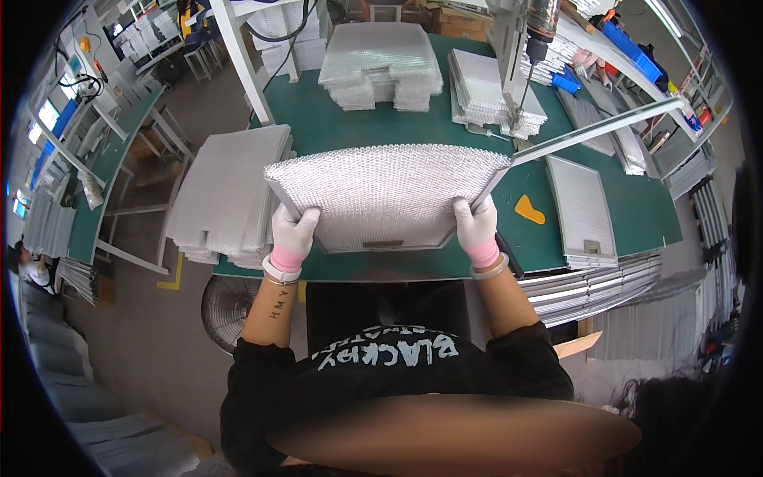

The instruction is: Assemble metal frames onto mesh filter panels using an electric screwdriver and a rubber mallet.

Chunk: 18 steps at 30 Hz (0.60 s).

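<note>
Between my hands is a silver metal mesh filter panel (pixel 385 191), its far edge raised and bowed. A thin metal frame runs along its sides and near edge. From its far right corner a long frame strip (pixel 596 131) sticks out to the right. My left hand (pixel 294 232), in a white glove with a pink cuff, is closed on the left side of the frame. On the right side, my gloved right hand (pixel 477 226) grips the frame, thumb on the near face. Beside my right wrist lies a black tool handle (pixel 509 256), partly hidden.
Stacked mesh sheets (pixel 226 187) lie left, with another stack (pixel 381 63) behind. A hanging power driver (pixel 542 28) points down over a panel pile (pixel 485 87). On the green table (pixel 520 179) are a yellow scraper (pixel 529 210) and a framed panel (pixel 582 208).
</note>
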Each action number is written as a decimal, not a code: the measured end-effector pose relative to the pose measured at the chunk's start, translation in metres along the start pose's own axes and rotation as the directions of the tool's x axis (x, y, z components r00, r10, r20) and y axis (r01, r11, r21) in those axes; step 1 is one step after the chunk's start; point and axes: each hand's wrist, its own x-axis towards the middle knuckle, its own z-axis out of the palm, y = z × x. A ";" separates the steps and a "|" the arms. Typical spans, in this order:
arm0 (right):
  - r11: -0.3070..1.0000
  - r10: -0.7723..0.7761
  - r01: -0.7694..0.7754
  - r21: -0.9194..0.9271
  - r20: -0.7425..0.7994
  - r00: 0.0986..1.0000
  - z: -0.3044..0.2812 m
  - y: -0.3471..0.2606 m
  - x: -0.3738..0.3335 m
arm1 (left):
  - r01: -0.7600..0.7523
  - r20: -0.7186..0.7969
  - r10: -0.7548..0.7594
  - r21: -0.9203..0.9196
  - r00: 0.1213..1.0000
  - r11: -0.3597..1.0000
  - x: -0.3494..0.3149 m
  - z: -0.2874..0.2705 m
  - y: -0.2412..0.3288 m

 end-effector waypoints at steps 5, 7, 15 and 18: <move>0.999 0.035 -0.031 -0.044 0.080 0.996 -0.012 0.010 -0.004 | 0.062 0.090 -0.067 0.053 0.994 0.997 -0.002 -0.014 0.001; 0.991 0.117 -0.127 0.045 0.180 0.977 -0.021 0.019 0.000 | 0.104 0.166 -0.122 0.115 0.979 0.988 -0.002 -0.022 -0.002; 0.897 0.391 -0.435 -0.082 0.607 0.692 -0.030 0.055 -0.019 | 0.136 0.528 -0.471 0.551 0.707 0.823 -0.019 -0.037 -0.033; 0.863 0.425 -0.500 -0.079 0.649 0.631 -0.031 0.052 -0.019 | 0.214 0.521 -0.568 0.589 0.638 0.780 -0.016 -0.040 -0.028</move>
